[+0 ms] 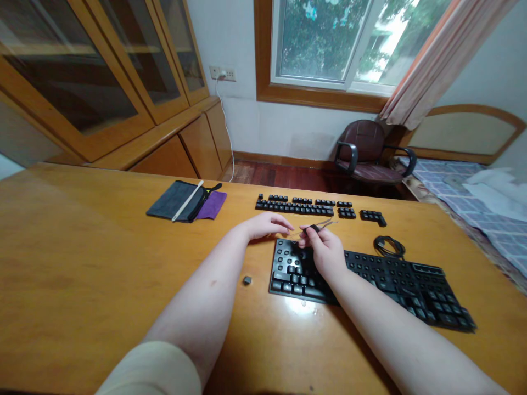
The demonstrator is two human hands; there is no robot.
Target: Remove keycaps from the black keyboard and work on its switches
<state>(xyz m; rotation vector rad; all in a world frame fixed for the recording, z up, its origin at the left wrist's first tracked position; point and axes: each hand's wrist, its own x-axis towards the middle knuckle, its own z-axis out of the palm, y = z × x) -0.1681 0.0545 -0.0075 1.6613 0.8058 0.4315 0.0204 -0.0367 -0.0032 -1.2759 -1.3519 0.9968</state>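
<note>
My right hand is closed around a keycap puller with a black middle and thin wire prongs, just above the far left part of a black keyboard. Many keys at that keyboard's upper left have no caps, while caps remain on its lower rows and right end. To the left, my left hand hovers or rests by the keyboard's far left corner, fingers stretched toward the puller and slightly bent. Nothing shows in it. Removed keycaps stand in rows behind both hands. One loose keycap lies left of the keyboard.
A dark grey pouch with a white stick across it lies on the desk at left, beside a purple cloth. The coiled keyboard cable sits behind the keyboard. Beyond the desk stand a chair and a bed.
</note>
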